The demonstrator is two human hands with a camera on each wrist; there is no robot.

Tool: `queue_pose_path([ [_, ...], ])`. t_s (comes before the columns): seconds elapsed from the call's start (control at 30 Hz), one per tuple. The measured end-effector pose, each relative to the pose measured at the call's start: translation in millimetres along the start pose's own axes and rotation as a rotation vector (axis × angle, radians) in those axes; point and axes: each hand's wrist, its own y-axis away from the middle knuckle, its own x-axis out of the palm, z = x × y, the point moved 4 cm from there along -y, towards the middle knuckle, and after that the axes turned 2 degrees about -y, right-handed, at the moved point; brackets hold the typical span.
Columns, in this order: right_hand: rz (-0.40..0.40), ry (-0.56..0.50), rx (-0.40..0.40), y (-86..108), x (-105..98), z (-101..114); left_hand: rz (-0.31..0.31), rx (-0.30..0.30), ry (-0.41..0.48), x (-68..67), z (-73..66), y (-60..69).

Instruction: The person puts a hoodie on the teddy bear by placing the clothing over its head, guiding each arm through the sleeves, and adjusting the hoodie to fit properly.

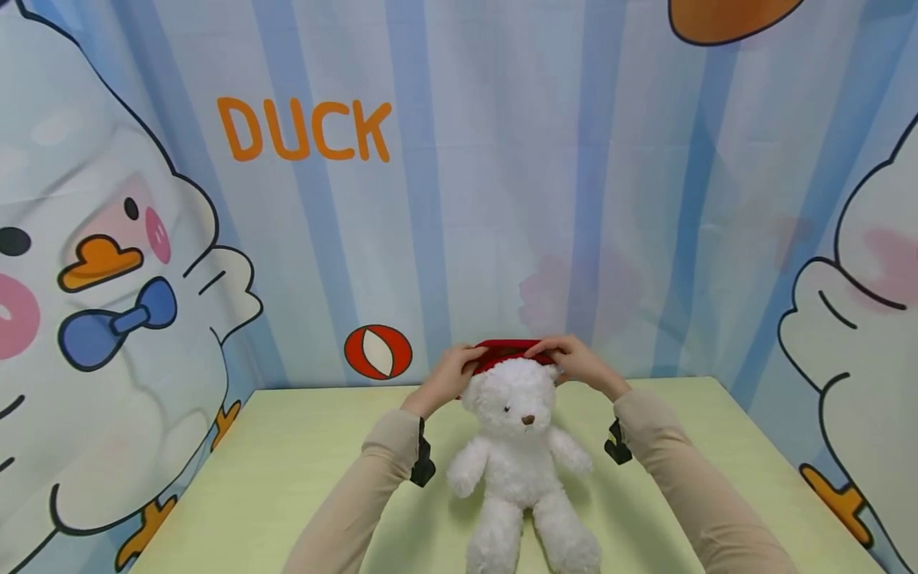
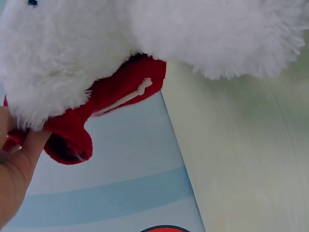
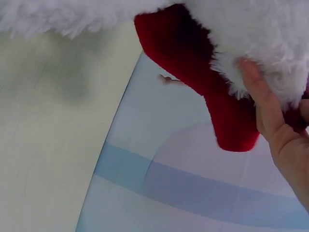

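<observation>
A white plush teddy bear [image 1: 527, 470] sits upright on the table, facing me. Behind and over the top of its head is a small red doll garment [image 1: 505, 347]. In the left wrist view, the garment [image 2: 125, 84] shows a short sleeve-like opening and a knotted beige cord. My left hand [image 1: 453, 375] pinches the red cloth beside one ear. On the other side, my right hand [image 1: 579, 365] holds the garment's edge, its thumb against the white fur in the right wrist view. Fur and cloth hide some fingertips.
The pale yellow-green table [image 1: 308, 478] ends at a striped blue cloth backdrop [image 1: 495, 199] right behind the bear. Printed ducks [image 1: 129, 414] cover the side drapes. A dark wrist device [image 1: 423, 454] shows at my left cuff, another [image 1: 617, 444] at my right.
</observation>
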Motion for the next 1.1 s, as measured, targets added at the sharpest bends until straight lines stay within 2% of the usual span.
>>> queue_pose_path([
  [0.03, -0.015, 0.022, 0.009, -1.4, 1, -1, 0.007, -0.042, 0.009, 0.5, -1.0, 0.1],
  [0.2, -0.035, 0.093, 0.071, -6.5, 5, -9, -0.007, -0.076, 0.028, 3.1, 0.1, 0.8],
  [0.47, 0.015, 0.071, 0.098, -7.7, 7, -15, 0.084, -0.137, 0.119, 9.3, 7.5, 1.6],
  [0.57, 0.017, 0.029, 0.101, -7.6, 7, -20, 0.125, -0.182, 0.203, 11.2, 13.6, 2.1],
  [0.67, -0.002, -0.01, 0.092, -8.4, 8, -28, 0.139, -0.199, 0.304, 14.4, 22.9, 3.4],
  [0.73, -0.015, -0.016, 0.076, -8.9, 10, -33, 0.132, -0.191, 0.352, 17.6, 29.2, 4.8],
  [0.8, -0.039, -0.002, 0.055, -9.5, 12, -37, 0.12, -0.177, 0.361, 21.9, 35.4, 6.6],
  [0.83, -0.055, 0.008, 0.05, -9.4, 13, -39, 0.114, -0.171, 0.348, 24.5, 37.9, 7.6],
  [0.9, -0.095, 0.048, 0.032, -9.1, 16, -41, 0.08, -0.124, 0.243, 27.4, 39.8, 9.0],
  [0.97, -0.143, 0.146, 0.006, -8.4, 17, -42, 0.03, -0.052, 0.048, 29.4, 38.9, 10.2],
  [1.07, -0.184, 0.417, -0.097, -6.3, 19, -42, -0.107, 0.111, -0.327, 30.9, 33.3, 14.0],
  [1.1, -0.201, 0.514, -0.14, -4.7, 20, -42, -0.144, 0.151, -0.41, 32.0, 31.4, 16.0],
])
